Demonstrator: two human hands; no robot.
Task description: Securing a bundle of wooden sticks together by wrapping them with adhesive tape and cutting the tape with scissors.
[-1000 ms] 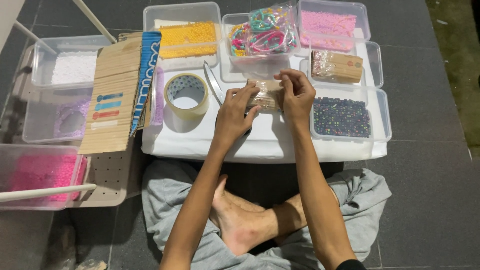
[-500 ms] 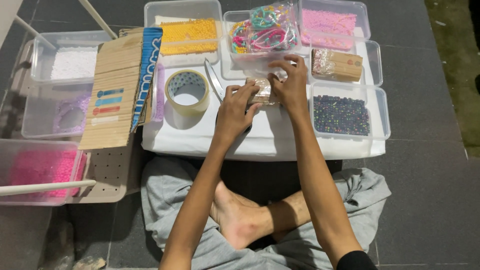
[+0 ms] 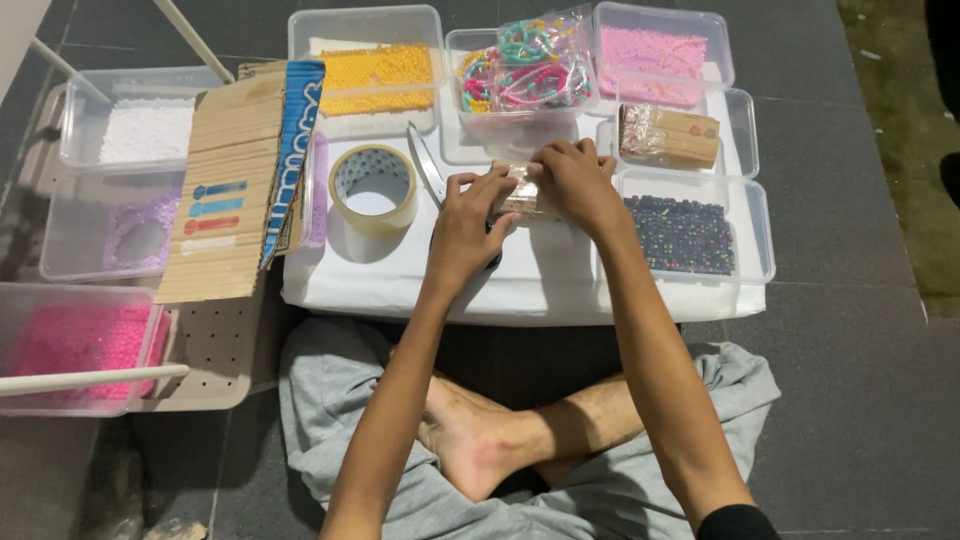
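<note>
Head view shows both hands pinched on a small clear packet (image 3: 520, 192) lying on the white surface (image 3: 560, 280): the left hand (image 3: 468, 222) grips its near-left end, the right hand (image 3: 575, 180) its far-right end, just beside the tape roll (image 3: 373, 186) and the tray of dark beads (image 3: 680, 232). To handle it well, I judge the fingers should keep the packet flat and low over the surface, with even pressure from both sides so nothing slips or spills.
</note>
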